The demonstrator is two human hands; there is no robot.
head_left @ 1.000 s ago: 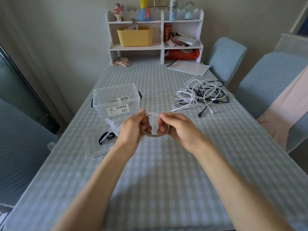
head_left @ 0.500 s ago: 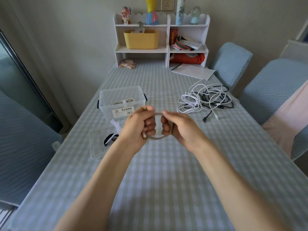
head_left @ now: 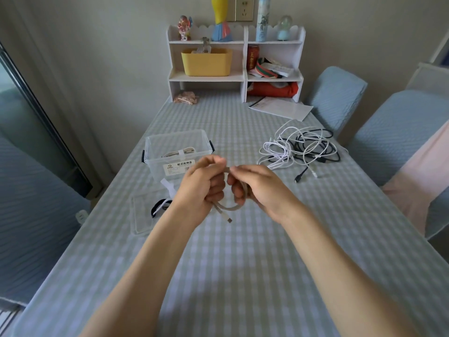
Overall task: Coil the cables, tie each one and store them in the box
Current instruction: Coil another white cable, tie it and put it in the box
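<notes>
A beige cable [head_left: 230, 207] is wound into a small coil held above the table's middle. My left hand [head_left: 202, 184] grips the coil's left side, and a plug end hangs below it. My right hand [head_left: 257, 188] grips the right side, thumb and forefinger pinching the top strand. Behind my left hand stands the clear plastic box [head_left: 155, 152], open, with one tied beige cable [head_left: 181, 152] inside. A tangle of loose white and black cables [head_left: 301, 149] lies to the right.
The box's clear lid [head_left: 142, 217] lies flat at the left with black and white ties [head_left: 160, 205] on it. A white shelf unit [head_left: 235, 62] stands at the far end, papers [head_left: 281, 108] before it. Blue-covered chairs [head_left: 398, 125] line the right side.
Both hands have kept hold of the coil and closed in on it. The coil's plug end now hangs free below my left hand. The camera has tilted slightly downward.
</notes>
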